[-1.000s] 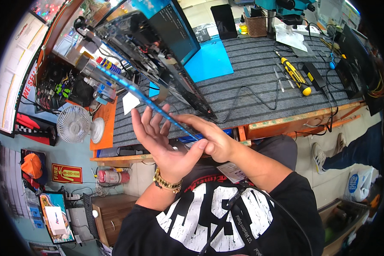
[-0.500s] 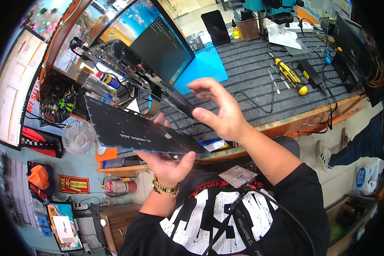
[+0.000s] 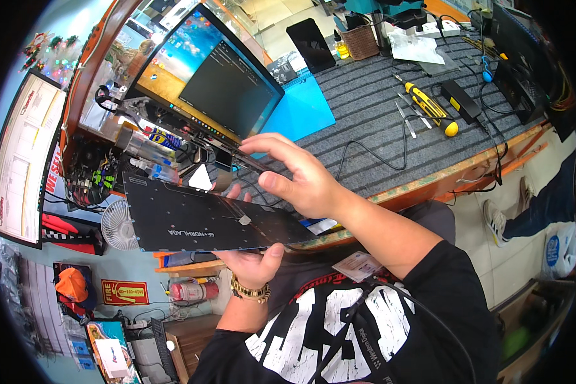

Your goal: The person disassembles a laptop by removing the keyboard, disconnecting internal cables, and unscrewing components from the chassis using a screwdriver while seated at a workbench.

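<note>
The flat panel (image 3: 205,214) is displaying black, dotted with pale spots; the bench mat (image 3: 377,96) is showing grey with dark parallel stripes. The screwdriver (image 3: 427,104) is presenting yellow and black, the desk pad (image 3: 307,112) bright blue, the bracelet (image 3: 251,292) gold, the shirt (image 3: 355,326) black with white lettering.

One broad black panel (image 3: 185,214), one yellow screwdriver (image 3: 427,104), two shoes (image 3: 494,221), one fire extinguisher (image 3: 195,292)
</note>
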A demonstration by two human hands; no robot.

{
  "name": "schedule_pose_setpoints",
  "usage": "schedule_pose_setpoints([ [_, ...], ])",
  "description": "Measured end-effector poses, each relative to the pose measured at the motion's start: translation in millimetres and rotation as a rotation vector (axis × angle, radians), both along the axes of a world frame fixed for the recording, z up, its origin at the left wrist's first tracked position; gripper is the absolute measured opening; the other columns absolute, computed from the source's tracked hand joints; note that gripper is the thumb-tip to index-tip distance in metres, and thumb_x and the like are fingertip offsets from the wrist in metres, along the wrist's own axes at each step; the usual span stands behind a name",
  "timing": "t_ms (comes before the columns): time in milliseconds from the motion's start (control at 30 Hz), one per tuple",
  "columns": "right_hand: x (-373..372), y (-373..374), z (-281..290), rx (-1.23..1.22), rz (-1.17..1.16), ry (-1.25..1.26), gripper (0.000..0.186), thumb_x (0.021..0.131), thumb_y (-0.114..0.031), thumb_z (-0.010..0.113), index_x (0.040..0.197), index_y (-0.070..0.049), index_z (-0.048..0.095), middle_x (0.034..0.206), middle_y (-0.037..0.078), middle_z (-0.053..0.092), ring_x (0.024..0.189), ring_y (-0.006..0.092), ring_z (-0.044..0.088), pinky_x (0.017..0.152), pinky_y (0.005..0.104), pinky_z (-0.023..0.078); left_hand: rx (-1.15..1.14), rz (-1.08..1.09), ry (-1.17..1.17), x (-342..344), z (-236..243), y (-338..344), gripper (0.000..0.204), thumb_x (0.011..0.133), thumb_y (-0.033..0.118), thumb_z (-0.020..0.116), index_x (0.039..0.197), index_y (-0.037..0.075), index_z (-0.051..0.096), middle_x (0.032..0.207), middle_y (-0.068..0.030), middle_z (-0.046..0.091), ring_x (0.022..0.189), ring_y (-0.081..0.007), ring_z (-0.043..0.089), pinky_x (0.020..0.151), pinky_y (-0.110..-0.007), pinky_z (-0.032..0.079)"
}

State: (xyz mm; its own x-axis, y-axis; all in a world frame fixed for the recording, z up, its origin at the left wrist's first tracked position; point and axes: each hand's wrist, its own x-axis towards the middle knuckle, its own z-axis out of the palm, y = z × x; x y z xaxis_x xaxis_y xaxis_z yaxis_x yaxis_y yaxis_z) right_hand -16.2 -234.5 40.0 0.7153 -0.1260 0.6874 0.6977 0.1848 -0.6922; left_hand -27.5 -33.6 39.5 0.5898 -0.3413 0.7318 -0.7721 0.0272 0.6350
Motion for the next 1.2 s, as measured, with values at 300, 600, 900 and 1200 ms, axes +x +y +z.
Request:
schedule_pose_setpoints([
  [300, 5, -4, -5, -0.081, -0.093, 0.017, 0.055, 0.114, -0.045, 0.065, 0.141, 0.002, 0.069, 0.147, 0.019, 0.065, 0.139, 0.031, 0.062, 0.119, 0.0427, 0.047, -0.082, -0.006, 0.035, -3, -4, 0, 0.126, 0.086, 0.042, 0.095, 0.175, -0.001, 0.018, 0.174, -0.0223, 0.03, 0.158, -0.0484, 0.042, 0.127, -0.066, 0.042],
  [600, 3, 5, 8, 0.075, 0.02, -0.016, 0.044, 0.113, -0.034, 0.07, 0.14, 0.001, 0.068, 0.144, 0.018, 0.062, 0.127, 0.0273, 0.066, 0.108, 0.0384, 0.054, -0.01, 0.036, 0.008, -1, -2, 2, 0.123, 0.09, 0.053, 0.093, 0.174, 0.009, 0.014, 0.171, -0.0232, 0.033, 0.157, -0.0451, 0.045, 0.125, -0.065, 0.048],
  [900, 5, 1, 4, 0.002, -0.049, -0.041, 0.044, 0.117, -0.037, 0.062, 0.141, 0.0, 0.068, 0.149, 0.018, 0.063, 0.137, 0.0272, 0.064, 0.116, 0.0408, 0.05, -0.026, 0.04, 0.003, -2, -3, 0, 0.123, 0.089, 0.053, 0.093, 0.173, 0.008, 0.015, 0.171, -0.0234, 0.033, 0.157, -0.0457, 0.046, 0.124, -0.064, 0.05],
  [1200, 6, 7, 4, 0.091, -0.077, -0.05, 0.04, 0.113, -0.033, 0.07, 0.134, 0.001, 0.071, 0.133, 0.015, 0.068, 0.125, 0.0253, 0.067, 0.108, 0.0382, 0.054, -0.016, 0.046, 0.007, -1, -2, 1, 0.123, 0.089, 0.053, 0.093, 0.173, 0.009, 0.015, 0.17, -0.0233, 0.033, 0.156, -0.046, 0.047, 0.124, -0.064, 0.05],
])
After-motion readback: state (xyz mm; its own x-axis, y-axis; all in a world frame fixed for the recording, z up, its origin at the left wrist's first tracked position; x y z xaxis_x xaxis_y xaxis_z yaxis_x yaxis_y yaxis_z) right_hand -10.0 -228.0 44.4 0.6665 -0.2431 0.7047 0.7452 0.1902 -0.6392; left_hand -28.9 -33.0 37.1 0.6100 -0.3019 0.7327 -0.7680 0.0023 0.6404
